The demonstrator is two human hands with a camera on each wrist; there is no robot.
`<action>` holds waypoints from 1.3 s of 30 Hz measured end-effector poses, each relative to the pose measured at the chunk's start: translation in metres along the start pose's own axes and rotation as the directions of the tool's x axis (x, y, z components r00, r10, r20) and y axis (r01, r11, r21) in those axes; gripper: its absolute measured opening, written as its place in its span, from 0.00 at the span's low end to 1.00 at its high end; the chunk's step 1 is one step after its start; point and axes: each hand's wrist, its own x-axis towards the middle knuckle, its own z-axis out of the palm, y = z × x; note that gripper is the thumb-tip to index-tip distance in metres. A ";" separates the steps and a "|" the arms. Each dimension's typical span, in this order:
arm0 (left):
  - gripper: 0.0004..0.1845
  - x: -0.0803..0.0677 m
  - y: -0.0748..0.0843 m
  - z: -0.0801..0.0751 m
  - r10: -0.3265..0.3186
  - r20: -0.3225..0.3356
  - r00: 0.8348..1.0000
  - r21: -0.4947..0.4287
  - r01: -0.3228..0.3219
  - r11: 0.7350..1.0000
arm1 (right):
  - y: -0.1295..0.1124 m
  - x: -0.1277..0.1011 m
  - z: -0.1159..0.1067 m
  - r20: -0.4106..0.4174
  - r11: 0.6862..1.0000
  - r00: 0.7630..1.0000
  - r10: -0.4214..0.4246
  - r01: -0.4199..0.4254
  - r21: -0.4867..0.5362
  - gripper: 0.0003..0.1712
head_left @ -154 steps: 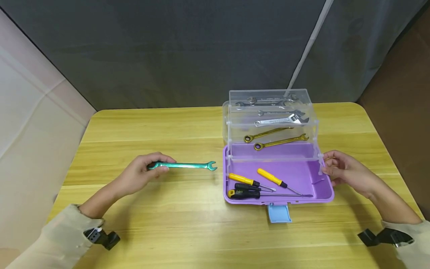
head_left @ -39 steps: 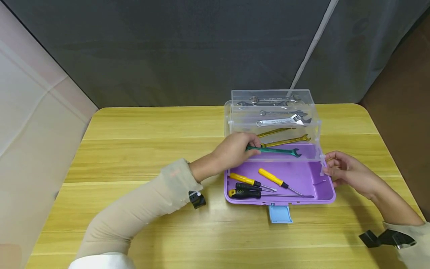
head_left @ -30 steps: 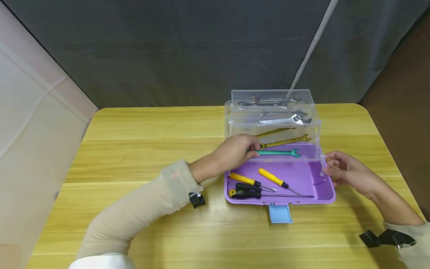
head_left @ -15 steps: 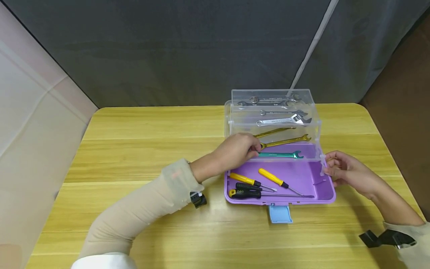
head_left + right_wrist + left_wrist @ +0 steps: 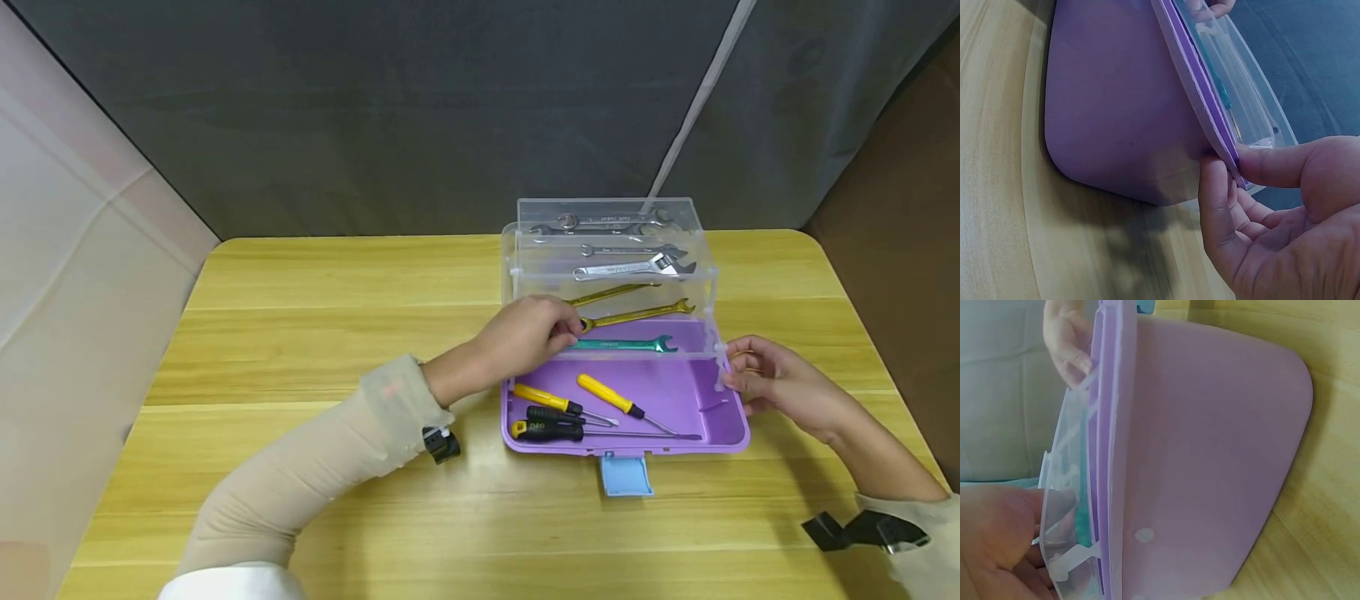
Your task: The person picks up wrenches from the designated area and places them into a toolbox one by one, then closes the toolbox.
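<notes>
A purple toolbox [image 5: 637, 448] with clear fold-up trays stands unfolded on the table. My left hand [image 5: 525, 333] reaches into its lowest clear tray [image 5: 697, 346], fingers and thumb around the left end of a green wrench [image 5: 622, 344]. The wrench lies flat along that tray, its open-ended jaw to the right; its left end is hidden by the hand. In the left wrist view, fingers [image 5: 1060, 503] show through the clear wall beside the green shaft. My right hand [image 5: 1279, 225] pinches the toolbox's right rim between thumb and fingers.
Two gold wrenches [image 5: 637, 315] lie in the tray behind, with an adjustable wrench [image 5: 630, 268] and several silver wrenches farther back. Yellow-handled screwdrivers [image 5: 603, 393] and black-handled ones [image 5: 547, 431] lie in the purple base. A blue latch [image 5: 626, 477] hangs at the front.
The left hand has carried the green wrench from the table's left side into the lowest clear tray and lowered it there. The right hand has stayed on the rim.
</notes>
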 end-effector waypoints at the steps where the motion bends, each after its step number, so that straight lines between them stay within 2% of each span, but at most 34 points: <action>1: 0.07 0.000 0.000 0.000 0.000 -0.002 1.000 -0.002 0.000 1.000 | 0.000 0.000 0.000 0.000 1.000 1.000 0.000 0.000 0.000 0.14; 8: 0.07 -0.001 -0.001 0.000 0.001 -0.031 1.000 -0.014 -0.002 1.000 | -0.001 0.002 -0.001 0.001 1.000 1.000 0.020 -0.020 -0.020 0.15; 13: 0.07 -0.005 -0.004 -0.005 0.064 -0.093 0.994 -0.074 -0.071 0.995 | -0.001 0.003 -0.004 0.020 1.000 1.000 0.001 -0.001 -0.028 0.15; 17: 0.07 -0.009 -0.010 -0.012 0.101 -0.189 0.977 -0.134 -0.128 0.983 | 0.000 0.005 -0.008 0.017 0.999 0.999 -0.032 0.033 -0.027 0.13; 21: 0.08 -0.013 -0.019 -0.021 0.083 -0.321 0.944 -0.189 -0.150 0.971 | -0.002 0.008 -0.019 -0.040 0.998 0.998 -0.051 0.049 -0.043 0.12; 25: 0.08 -0.016 -0.031 -0.030 0.025 -0.449 0.893 -0.241 -0.148 0.959 | -0.007 0.016 -0.030 -0.097 0.994 0.990 -0.099 0.094 -0.054 0.13; 28: 0.09 -0.017 -0.041 -0.035 -0.053 -0.499 0.865 -0.304 -0.118 0.945 | -0.010 0.025 -0.033 -0.148 0.988 0.977 -0.151 0.149 -0.029 0.14; 31: 0.10 -0.018 -0.052 -0.036 -0.144 -0.509 0.849 -0.385 -0.075 0.920 | -0.012 0.035 -0.035 -0.191 0.982 0.964 -0.187 0.191 0.000 0.17; 35: 0.15 -0.017 -0.067 -0.033 -0.253 -0.497 0.830 -0.480 -0.020 0.877 | -0.012 0.049 -0.038 -0.197 0.978 0.958 -0.207 0.199 -0.057 0.24; 39: 0.21 -0.014 -0.082 -0.029 -0.335 -0.451 0.827 -0.558 0.032 0.829 | -0.011 0.062 -0.038 -0.178 0.980 0.965 -0.191 0.176 -0.094 0.33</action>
